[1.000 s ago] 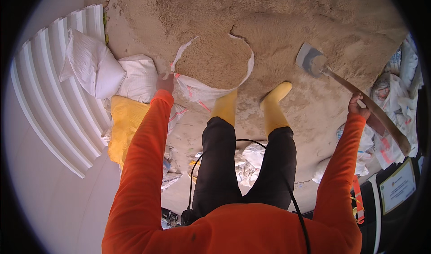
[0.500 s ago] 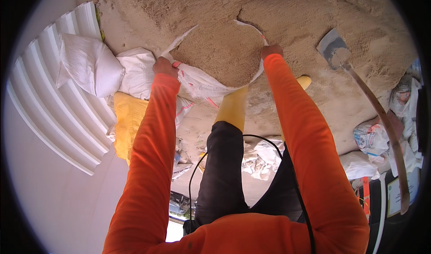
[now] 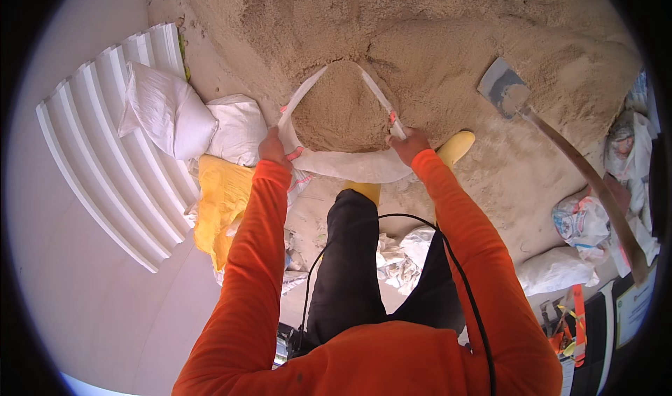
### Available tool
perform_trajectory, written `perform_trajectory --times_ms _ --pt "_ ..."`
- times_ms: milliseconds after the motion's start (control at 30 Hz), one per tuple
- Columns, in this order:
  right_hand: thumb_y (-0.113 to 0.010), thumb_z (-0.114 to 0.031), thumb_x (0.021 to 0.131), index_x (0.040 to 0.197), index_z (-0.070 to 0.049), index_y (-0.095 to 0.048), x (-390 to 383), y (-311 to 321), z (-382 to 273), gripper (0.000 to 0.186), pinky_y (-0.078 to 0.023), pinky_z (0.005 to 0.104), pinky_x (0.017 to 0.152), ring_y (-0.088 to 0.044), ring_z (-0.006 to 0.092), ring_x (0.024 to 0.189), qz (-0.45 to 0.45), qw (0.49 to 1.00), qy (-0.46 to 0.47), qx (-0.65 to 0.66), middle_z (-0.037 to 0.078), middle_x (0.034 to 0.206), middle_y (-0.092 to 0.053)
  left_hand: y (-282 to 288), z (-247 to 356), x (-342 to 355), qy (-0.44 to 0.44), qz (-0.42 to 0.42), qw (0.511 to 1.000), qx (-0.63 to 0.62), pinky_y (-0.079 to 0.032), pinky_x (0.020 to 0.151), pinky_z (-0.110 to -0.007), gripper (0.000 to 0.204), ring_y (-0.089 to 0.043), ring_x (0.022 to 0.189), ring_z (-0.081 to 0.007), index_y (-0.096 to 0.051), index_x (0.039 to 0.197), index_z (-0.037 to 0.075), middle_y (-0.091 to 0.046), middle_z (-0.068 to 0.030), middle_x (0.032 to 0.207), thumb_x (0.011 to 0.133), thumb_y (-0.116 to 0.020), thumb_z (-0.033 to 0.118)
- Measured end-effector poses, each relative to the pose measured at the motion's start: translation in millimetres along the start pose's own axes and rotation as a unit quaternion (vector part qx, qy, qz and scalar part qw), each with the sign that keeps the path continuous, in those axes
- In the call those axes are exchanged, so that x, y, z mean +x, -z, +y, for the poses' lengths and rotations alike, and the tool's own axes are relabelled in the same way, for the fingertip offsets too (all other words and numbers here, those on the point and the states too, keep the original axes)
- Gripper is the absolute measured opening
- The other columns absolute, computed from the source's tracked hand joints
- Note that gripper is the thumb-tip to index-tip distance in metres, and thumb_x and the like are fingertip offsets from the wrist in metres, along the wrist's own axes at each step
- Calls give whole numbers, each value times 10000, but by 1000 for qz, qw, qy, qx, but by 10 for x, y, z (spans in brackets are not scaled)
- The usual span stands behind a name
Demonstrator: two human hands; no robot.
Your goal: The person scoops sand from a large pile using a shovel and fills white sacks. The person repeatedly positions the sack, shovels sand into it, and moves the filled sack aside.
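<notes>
My left hand [image 3: 274, 146] and my right hand [image 3: 407, 142] are closed on opposite sides of the rim of a white woven sack [image 3: 353, 165] with pink markings. Inside its open mouth is brown sand [image 3: 343, 112], and the top edges of the sack rise in two strips that draw toward each other at the far side. The sack sits just in front of my yellow boots [image 3: 455, 146]. To its right lies a hoe [image 3: 511, 88] with a wooden handle, its metal blade on the sand and out of my grasp.
Beyond the sack spreads a sand pile [image 3: 420, 18]. At left are white filled sacks [image 3: 168, 109], a yellow sack [image 3: 218, 207] and a white corrugated sheet [image 3: 98, 158] by a pale wall. Piled plastic bags [image 3: 626, 158] line the right edge; crumpled sacks [image 3: 406, 256] lie behind my legs.
My right hand let go of the hoe handle and took the sack's right edge. Both hands have since moved lower in view, and the sack's sides now stand closer together, narrowing its mouth.
</notes>
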State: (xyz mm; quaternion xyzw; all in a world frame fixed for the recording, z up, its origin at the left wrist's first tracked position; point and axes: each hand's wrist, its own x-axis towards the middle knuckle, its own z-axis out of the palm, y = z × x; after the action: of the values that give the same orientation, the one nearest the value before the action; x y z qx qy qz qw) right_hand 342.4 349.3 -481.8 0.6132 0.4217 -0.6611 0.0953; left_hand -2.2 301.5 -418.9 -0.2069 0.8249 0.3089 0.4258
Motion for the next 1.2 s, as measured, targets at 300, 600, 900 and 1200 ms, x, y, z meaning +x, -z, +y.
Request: perform_trajectory --times_ms 300,600,900,1200 --pt "-651 -262 781 958 13 -677 -1509 -176 -60 329 -515 454 788 -654 440 868 4 996 81 -40 289 899 -659 1400 -194 -1660 -74 -162 953 246 -483 649 -326 373 -566 727 -143 -698 1060 -42 -648 -40 826 907 -652 295" --pt "-642 -205 801 801 0 -565 -3101 141 -663 219 -493 474 702 -632 451 788 42 980 171 -93 262 751 -602 2746 -80 -2987 -257 -122 911 299 -506 866 -333 336 -657 913 -208 -663 1150 -37 -702 -97 1034 924 -622 209" --pt "-684 -226 824 890 -28 -622 -2731 356 -558 218 -519 495 738 -649 439 831 129 947 236 -173 235 827 -656 3329 -828 -1700 -110 137 982 76 -532 824 -449 469 -605 1063 -319 -568 1268 16 -616 -154 1224 943 -534 354" --pt "-703 -292 840 940 -19 -642 -2617 392 -471 298 -516 457 810 -669 408 908 95 965 107 -219 245 898 -674 3058 -517 -1921 -99 145 978 111 -545 738 -469 465 -632 989 -317 -566 1275 15 -627 -155 1164 1009 -437 374"
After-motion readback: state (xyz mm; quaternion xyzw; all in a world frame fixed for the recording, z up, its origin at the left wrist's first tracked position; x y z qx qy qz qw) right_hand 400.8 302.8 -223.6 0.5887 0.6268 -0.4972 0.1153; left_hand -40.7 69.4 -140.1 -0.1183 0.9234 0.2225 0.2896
